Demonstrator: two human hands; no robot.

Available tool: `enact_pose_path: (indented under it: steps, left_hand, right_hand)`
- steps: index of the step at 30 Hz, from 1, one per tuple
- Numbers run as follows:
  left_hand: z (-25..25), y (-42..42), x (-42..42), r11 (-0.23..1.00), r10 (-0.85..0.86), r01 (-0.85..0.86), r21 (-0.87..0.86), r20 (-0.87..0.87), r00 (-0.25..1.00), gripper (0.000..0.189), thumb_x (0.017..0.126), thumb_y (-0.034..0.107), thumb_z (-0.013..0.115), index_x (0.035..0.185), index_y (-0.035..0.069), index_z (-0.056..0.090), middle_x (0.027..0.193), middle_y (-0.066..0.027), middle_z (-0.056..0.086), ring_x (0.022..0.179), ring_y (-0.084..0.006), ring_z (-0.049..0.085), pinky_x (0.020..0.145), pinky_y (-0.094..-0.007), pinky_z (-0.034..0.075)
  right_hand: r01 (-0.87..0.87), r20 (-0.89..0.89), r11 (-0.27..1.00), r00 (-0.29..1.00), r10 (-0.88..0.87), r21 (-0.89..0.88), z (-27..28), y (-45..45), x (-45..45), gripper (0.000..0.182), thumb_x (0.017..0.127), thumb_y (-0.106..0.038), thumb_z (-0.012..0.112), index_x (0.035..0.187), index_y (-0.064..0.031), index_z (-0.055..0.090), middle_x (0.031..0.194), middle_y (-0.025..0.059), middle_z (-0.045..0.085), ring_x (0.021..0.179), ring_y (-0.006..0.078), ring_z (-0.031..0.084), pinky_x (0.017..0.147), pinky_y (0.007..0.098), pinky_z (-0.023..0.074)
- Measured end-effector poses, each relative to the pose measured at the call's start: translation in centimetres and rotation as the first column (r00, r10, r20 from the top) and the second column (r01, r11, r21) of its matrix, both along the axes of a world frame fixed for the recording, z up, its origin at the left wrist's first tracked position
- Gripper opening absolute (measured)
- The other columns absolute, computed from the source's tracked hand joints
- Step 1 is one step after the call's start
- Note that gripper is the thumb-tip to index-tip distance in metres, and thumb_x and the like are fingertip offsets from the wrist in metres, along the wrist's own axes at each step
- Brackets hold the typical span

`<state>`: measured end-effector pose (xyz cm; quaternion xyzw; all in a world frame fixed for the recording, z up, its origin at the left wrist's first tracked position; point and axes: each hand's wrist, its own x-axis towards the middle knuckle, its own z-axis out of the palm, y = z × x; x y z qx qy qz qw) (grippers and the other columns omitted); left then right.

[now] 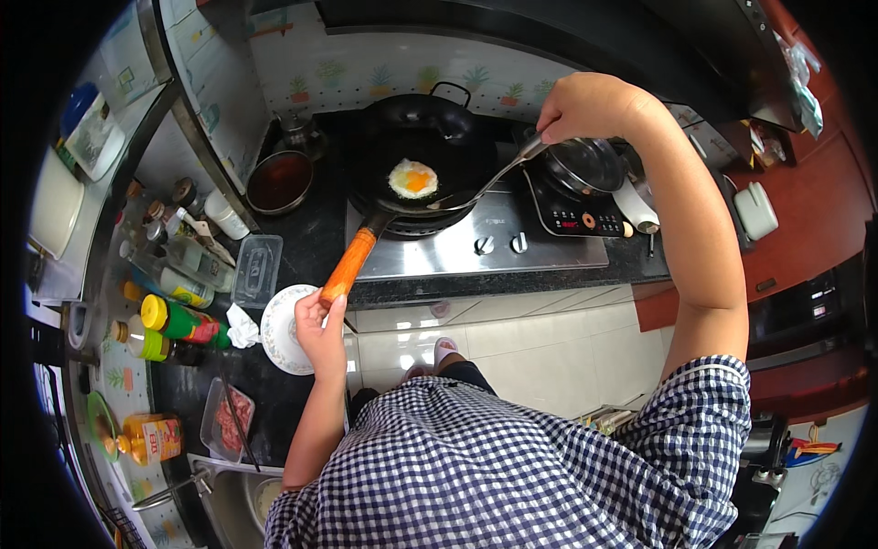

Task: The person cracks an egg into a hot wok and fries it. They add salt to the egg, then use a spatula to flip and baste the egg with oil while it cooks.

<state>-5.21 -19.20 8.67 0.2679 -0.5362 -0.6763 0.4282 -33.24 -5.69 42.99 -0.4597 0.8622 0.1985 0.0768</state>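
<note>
My left hand grips the end of the orange wooden handle of a black wok on the gas stove. A fried egg with an orange yolk lies in the wok, its white mostly set. From the right, my right hand is closed around the handle of a metal spatula. The spatula's head rests low against the wok's near rim, apart from the egg. Below my left hand, a white plate with a patterned rim sits on the counter.
An induction cooker bearing a pan stands right of the stove. To the left are a pot of dark liquid, a clear plastic container, several bottles, and a tray of raw meat with chopsticks across it. A sink lies at lower left.
</note>
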Motion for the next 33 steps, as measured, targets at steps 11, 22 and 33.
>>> enact_pose_path:
  steps: [11,22,33]
  left_hand:
    - [0.0,0.5,0.3,1.0,-0.006,0.006,-0.018,0.027,1.0,0.031,0.081,0.002,0.068,0.107,-0.001,0.051,0.094,-0.0074,0.06,0.083,-0.0108,0.057,0.079,-0.024,0.046]
    - [0.9,0.8,1.2,0.997,-0.044,0.052,-0.06,0.124,0.991,0.031,0.083,0.004,0.066,0.11,-0.001,0.051,0.098,-0.0081,0.06,0.09,-0.0118,0.057,0.083,-0.0255,0.045]
    - [1.7,1.5,2.6,0.991,-0.13,0.135,-0.012,0.182,0.975,0.038,0.088,0.004,0.058,0.125,-0.002,0.048,0.101,-0.0082,0.063,0.091,-0.0105,0.058,0.084,-0.0239,0.044]
  right_hand:
    - [0.039,-0.049,0.926,0.997,-0.062,-0.376,-3.1,6.7,-3.0,0.025,0.08,-0.021,0.066,0.103,-0.0123,0.069,0.085,0.0118,0.068,0.08,0.0269,0.065,0.073,0.0362,0.0505]
    - [0.986,0.966,0.023,0.155,0.208,-0.163,-23.5,13.6,4.0,0.033,0.092,-0.029,0.057,0.117,-0.0079,0.057,0.06,-0.0039,0.047,0.045,0.0038,0.031,0.04,0.0176,0.0228]
    - [0.789,0.391,0.364,-0.576,0.718,0.495,-24.8,11.7,5.7,0.039,0.098,-0.036,0.042,0.12,-0.005,0.05,0.06,-0.0037,0.038,0.045,0.0027,0.031,0.042,0.0181,0.0262]
